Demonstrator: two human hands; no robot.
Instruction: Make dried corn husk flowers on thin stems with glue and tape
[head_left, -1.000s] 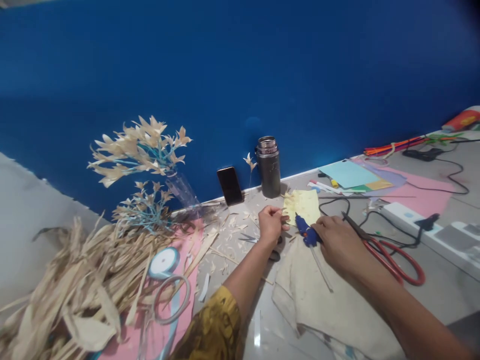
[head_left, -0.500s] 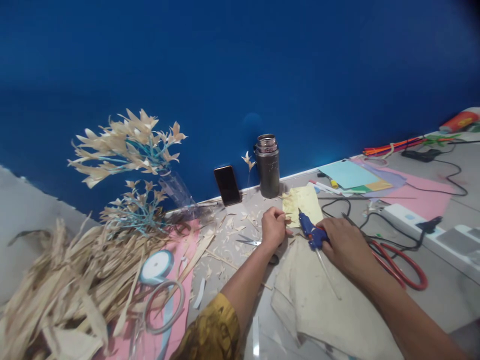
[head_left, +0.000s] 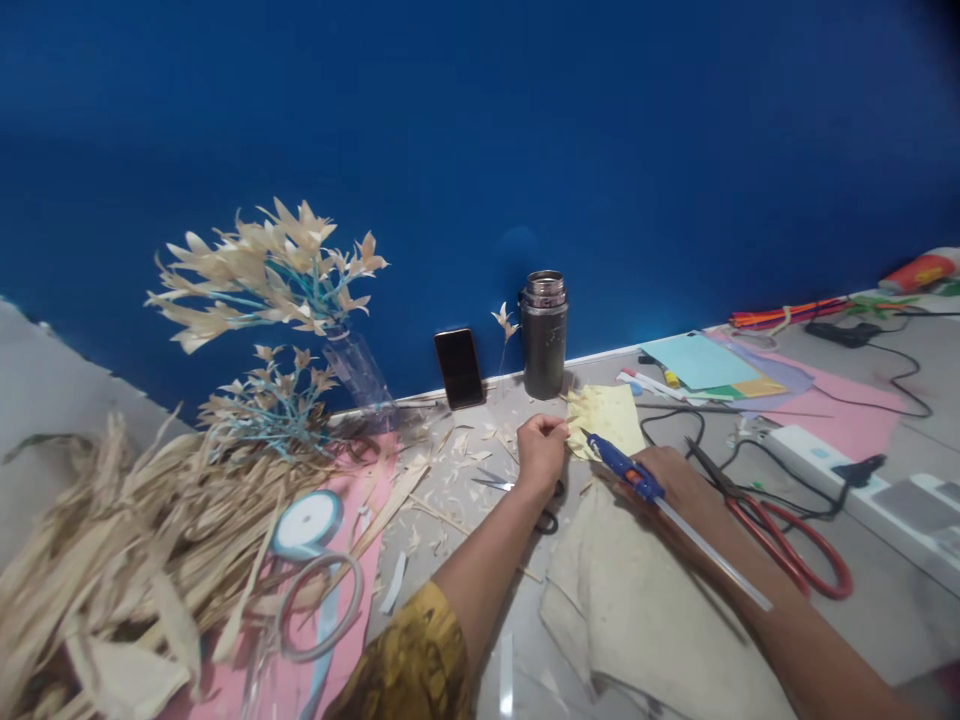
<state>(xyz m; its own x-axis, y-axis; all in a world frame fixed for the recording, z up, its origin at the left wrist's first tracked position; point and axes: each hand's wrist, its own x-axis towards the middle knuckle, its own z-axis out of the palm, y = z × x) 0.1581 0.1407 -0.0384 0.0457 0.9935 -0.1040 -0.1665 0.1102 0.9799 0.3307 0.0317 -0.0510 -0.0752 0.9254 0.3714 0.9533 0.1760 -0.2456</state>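
My right hand (head_left: pixel 667 485) is wrapped round a blue hot glue gun (head_left: pixel 624 468), its nozzle pointing left and a clear glue stick (head_left: pixel 712 552) sticking out of its back. Close to the nozzle, my left hand (head_left: pixel 541 450) pinches its fingers together; whatever they hold is too small to make out. Both hands are by a yellow paper sheet (head_left: pixel 615 415) with small husk bits on it. Small scissors (head_left: pixel 495 482) lie partly hidden under my left wrist. A folded beige cloth (head_left: pixel 637 600) lies beneath my right forearm.
Red-handled scissors (head_left: pixel 787 540), a white power strip (head_left: pixel 817 460) and black cables lie on the right. A thermos (head_left: pixel 544 335) and a phone (head_left: pixel 459 368) stand against the blue wall. Dried husks (head_left: pixel 112 560), a ribbon roll (head_left: pixel 306 525) and husk flowers (head_left: pixel 262 270) in a clear bottle are on the left.
The glue gun has tilted and moved slightly down and left, its nozzle now nearer my left fingertips. Its glue stick now points more to the right. The view has shifted slightly.
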